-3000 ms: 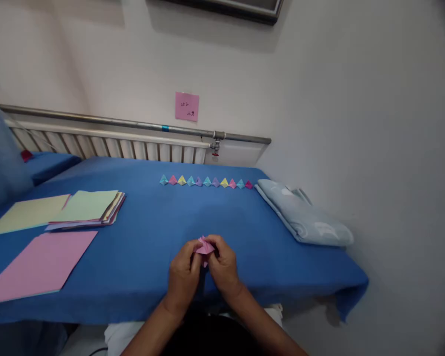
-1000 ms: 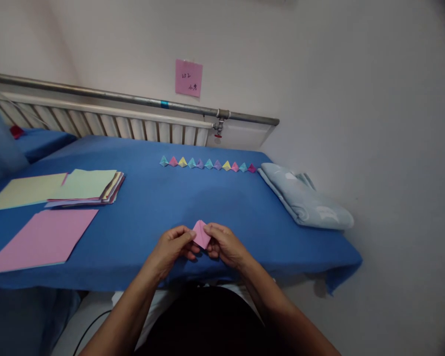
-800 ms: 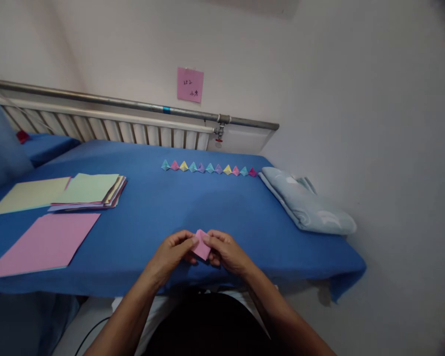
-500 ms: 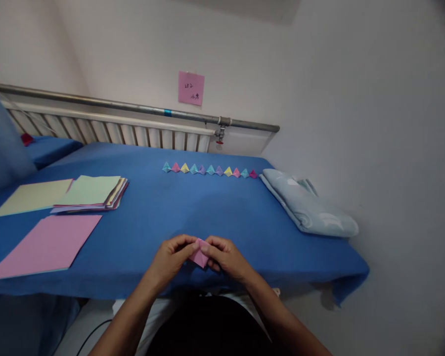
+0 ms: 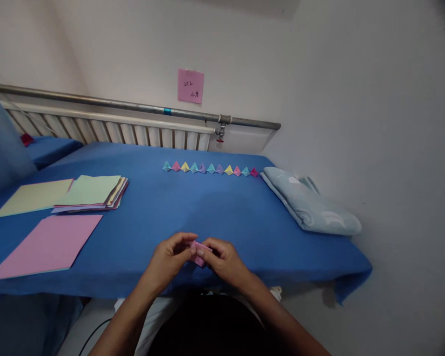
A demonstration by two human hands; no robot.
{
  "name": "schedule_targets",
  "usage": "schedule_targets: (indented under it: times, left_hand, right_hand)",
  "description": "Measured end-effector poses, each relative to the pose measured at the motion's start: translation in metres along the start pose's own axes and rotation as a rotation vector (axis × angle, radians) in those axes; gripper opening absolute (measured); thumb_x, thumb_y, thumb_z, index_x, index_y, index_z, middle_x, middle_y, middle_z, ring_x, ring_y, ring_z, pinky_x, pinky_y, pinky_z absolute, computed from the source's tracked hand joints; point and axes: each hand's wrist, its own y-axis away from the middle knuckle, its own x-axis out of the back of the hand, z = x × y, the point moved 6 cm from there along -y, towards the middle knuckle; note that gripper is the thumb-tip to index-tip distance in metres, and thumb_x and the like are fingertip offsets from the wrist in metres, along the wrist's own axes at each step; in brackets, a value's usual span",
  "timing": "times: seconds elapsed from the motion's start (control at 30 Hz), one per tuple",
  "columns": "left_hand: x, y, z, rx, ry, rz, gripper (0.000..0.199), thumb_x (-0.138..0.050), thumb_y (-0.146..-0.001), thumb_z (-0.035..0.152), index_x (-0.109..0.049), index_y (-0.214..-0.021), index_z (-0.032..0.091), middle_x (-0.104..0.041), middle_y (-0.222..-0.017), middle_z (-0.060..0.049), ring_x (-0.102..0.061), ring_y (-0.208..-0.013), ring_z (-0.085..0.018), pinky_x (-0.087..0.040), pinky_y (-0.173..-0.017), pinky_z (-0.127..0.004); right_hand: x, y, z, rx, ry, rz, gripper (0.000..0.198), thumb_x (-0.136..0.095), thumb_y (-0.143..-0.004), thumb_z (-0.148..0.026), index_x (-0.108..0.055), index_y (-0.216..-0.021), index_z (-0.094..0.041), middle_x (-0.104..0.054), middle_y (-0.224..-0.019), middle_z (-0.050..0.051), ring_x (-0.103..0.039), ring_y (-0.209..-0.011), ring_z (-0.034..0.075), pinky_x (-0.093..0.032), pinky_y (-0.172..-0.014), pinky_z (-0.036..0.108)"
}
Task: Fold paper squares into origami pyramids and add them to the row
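While 11 folded paper pieces [image 5: 211, 169] lay in a row at the frame's centre, I held the pink folded paper [image 5: 198, 260] at lower centre. My left hand [image 5: 169, 257] and right hand [image 5: 225, 259] pinched it, thumbs on top.

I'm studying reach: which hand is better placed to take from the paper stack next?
Probably the left hand: it is nearer the paper stack than the right hand, though both are at the folded pink paper.
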Motion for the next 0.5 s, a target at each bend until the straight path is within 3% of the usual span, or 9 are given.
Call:
schedule_targets:
  times: [0.13,0.3,0.5]
  left_hand:
    - [0.004,0.001,-0.007,0.037,0.125,0.026,0.029,-0.08,-0.057,0.029,-0.069,-0.08,0.017,-0.068,-0.074,-0.001,-0.061,-0.069,-0.013,-0.046,-0.067,-0.023]
    - [0.005,-0.001,-0.016,0.073,0.279,0.036,0.034,-0.08,-0.059,0.036,-0.069,-0.086,0.018,-0.068,-0.076,-0.001,-0.06,-0.064,-0.011,-0.047,-0.062,-0.022]
    - [0.004,-0.002,-0.023,0.115,0.38,0.033,0.04,-0.082,-0.06,0.04,-0.067,-0.088,0.016,-0.068,-0.076,-0.003,-0.061,-0.062,-0.013,-0.05,-0.058,-0.025]
  right_hand:
    - [0.003,0.006,0.0,-0.021,-0.041,0.1,0.02,-0.063,-0.078,-0.04,-0.058,-0.077,-0.02,-0.054,-0.064,-0.005,-0.048,-0.056,0.009,-0.037,-0.052,0.02]
    - [0.002,0.012,0.003,-0.125,-0.176,0.06,0.024,-0.047,-0.085,-0.038,-0.06,-0.093,-0.019,-0.05,-0.057,-0.006,-0.039,-0.04,0.007,-0.03,-0.038,0.018]
    - [0.004,0.016,-0.018,0.1,-0.037,0.173,0.023,-0.06,-0.071,-0.021,-0.061,-0.094,-0.022,-0.06,-0.076,-0.002,-0.054,-0.064,0.01,-0.044,-0.059,0.021]
